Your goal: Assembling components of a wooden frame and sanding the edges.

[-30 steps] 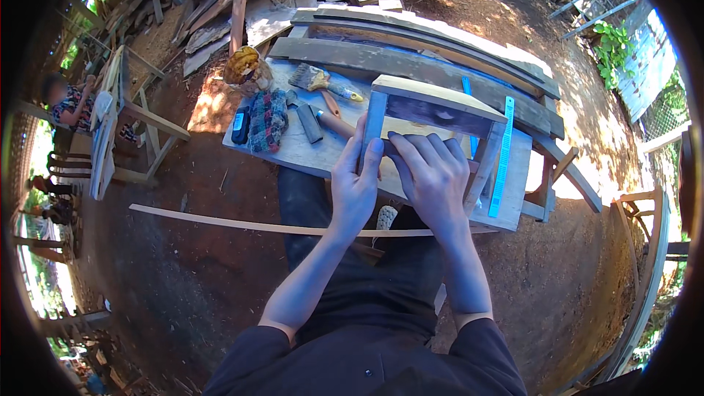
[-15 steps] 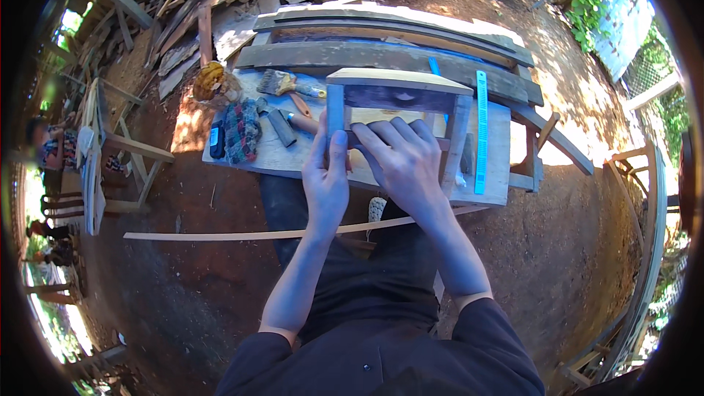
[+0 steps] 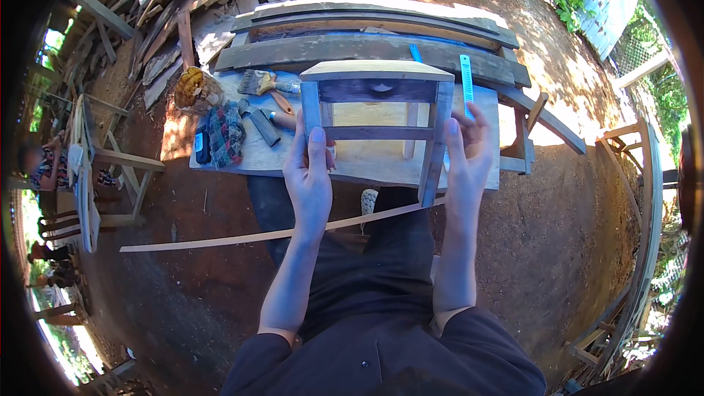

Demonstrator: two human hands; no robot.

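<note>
A small wooden stool (image 3: 352, 91) with a pale top, dark apron and cross rail stands tilted before me over the work table. My left hand (image 3: 308, 176) is closed round its left leg, thumb along the front. My right hand (image 3: 469, 150) is beside the right leg, fingers apart and curved, thumb close to the wood; whether it touches I cannot tell. A blue ruler (image 3: 467, 81) lies behind the right fingers. Left of the stool are a paintbrush (image 3: 257, 82), a hammer (image 3: 264, 128) and a multicoloured knitted cloth (image 3: 226, 136).
The work table (image 3: 484, 169) abuts a bench of long planks (image 3: 367, 50). A long thin wooden strip (image 3: 213, 241) crosses above my legs. A bag with yellow-brown contents (image 3: 198, 90) sits at the table's left corner. Scrap wood (image 3: 161, 22) lies piled far left; a person (image 3: 51, 165) is beyond.
My right hand has left the stool's cross rail and moved right, to beside the right leg, its fingers spreading. The left hand keeps its hold. The whole view has shifted slightly.
</note>
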